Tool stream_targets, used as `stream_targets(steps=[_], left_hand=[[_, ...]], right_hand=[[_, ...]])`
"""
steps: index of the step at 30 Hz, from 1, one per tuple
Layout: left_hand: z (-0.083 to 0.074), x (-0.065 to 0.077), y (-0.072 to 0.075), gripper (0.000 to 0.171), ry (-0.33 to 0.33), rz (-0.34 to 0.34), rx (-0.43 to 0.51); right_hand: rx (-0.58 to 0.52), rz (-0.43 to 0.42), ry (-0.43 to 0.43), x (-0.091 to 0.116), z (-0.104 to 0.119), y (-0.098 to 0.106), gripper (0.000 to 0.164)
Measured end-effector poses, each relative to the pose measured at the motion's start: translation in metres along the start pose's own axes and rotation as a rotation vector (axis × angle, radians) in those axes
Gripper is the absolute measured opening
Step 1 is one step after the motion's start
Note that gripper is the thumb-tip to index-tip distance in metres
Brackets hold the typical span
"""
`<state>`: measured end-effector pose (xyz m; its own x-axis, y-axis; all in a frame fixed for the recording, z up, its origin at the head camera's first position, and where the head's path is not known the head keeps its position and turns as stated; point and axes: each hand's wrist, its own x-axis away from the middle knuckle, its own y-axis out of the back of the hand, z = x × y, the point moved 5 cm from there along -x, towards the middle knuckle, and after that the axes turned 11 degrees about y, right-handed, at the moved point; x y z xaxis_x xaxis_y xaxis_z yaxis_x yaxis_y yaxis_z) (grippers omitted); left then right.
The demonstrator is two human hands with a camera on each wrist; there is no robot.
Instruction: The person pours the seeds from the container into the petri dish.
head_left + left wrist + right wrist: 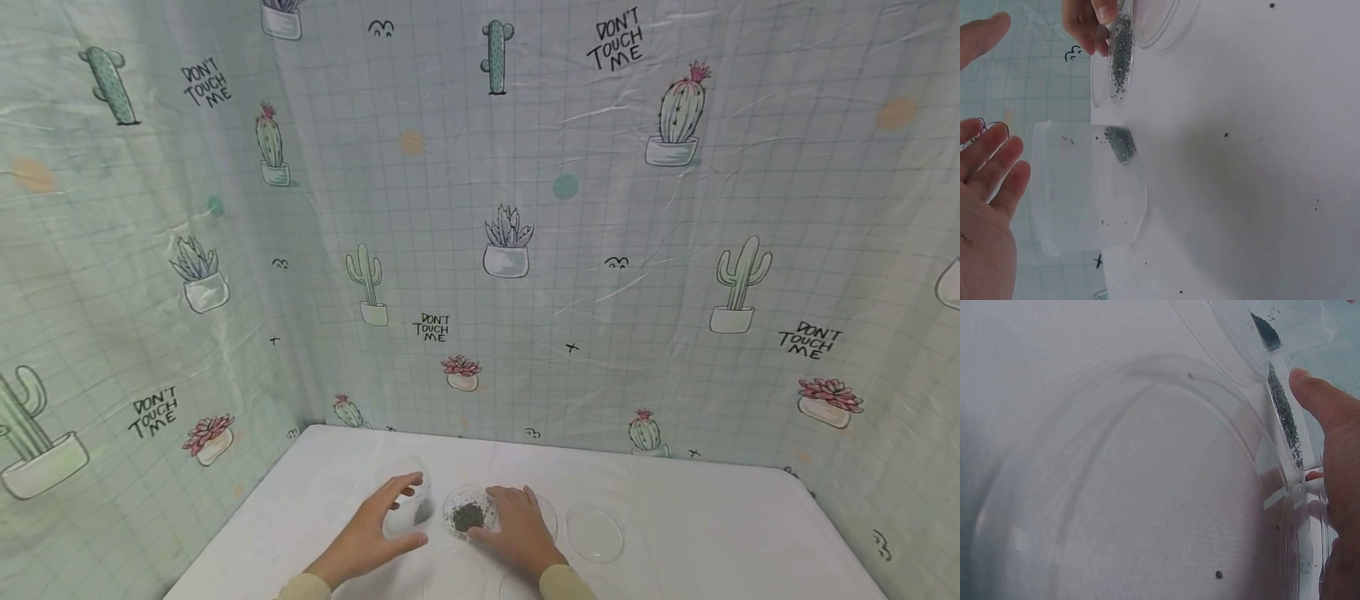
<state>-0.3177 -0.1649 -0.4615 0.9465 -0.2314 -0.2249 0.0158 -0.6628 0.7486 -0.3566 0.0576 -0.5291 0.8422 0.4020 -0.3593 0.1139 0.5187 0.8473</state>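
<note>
My right hand (pixel 521 529) holds a clear petri dish (pixel 452 503) by its right side, thumb at the near rim and fingers at the far rim. Dark granules (pixel 469 517) are heaped in the dish. To its left lies a translucent plastic container (pixel 1085 200), tipped on its side, with more dark granules (pixel 1120 145) gathered in one corner. My left hand (pixel 367 529) hovers around the container's near left side, fingers spread and lightly bent, holding nothing. In the left wrist view its palm faces the container with a gap between.
Several other clear petri dishes stand near my right hand, among them an outer right dish (pixel 595 534) and a nearer dish (pixel 455 575). Stray granules (pixel 1226 135) dot the white table (pixel 712 533). A cactus-print curtain (pixel 570 308) closes off the back and sides.
</note>
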Motion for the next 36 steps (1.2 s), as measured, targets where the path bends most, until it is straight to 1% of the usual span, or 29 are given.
stream_targets(steps=[7,13,17,22,25,29,31,33,36], left_hand=[[-0.002,0.002,-0.006,0.077,-0.029,0.058,0.013],[-0.002,0.004,-0.012,0.076,-0.078,0.060,0.036],[-0.005,0.006,-0.015,0.076,-0.113,0.065,0.044],[-0.007,0.008,-0.019,0.076,-0.123,0.107,0.059],[-0.008,0.009,-0.021,0.076,-0.161,0.115,0.065],[-0.008,0.012,-0.026,0.078,-0.241,0.108,0.049],[-0.007,0.013,-0.029,0.079,-0.244,0.118,0.050],[-0.006,0.014,-0.032,0.081,-0.233,0.141,0.059],[-0.004,0.016,-0.036,0.084,-0.185,0.185,0.087]], right_hand=[[-0.007,0.008,-0.011,0.000,0.000,0.000,0.076],[-0.006,-0.002,0.006,0.001,0.001,0.001,0.074],[-0.003,-0.001,0.010,0.001,0.002,0.001,0.074],[-0.007,0.011,0.012,0.000,0.001,0.002,0.075],[-0.008,0.014,0.011,-0.001,0.000,0.002,0.075],[-0.004,0.016,0.006,-0.002,-0.001,0.002,0.075],[-0.008,0.013,0.008,-0.001,0.000,0.003,0.075],[-0.016,0.010,0.012,-0.001,0.001,0.004,0.074],[-0.021,0.010,0.013,0.000,0.004,0.006,0.074]])
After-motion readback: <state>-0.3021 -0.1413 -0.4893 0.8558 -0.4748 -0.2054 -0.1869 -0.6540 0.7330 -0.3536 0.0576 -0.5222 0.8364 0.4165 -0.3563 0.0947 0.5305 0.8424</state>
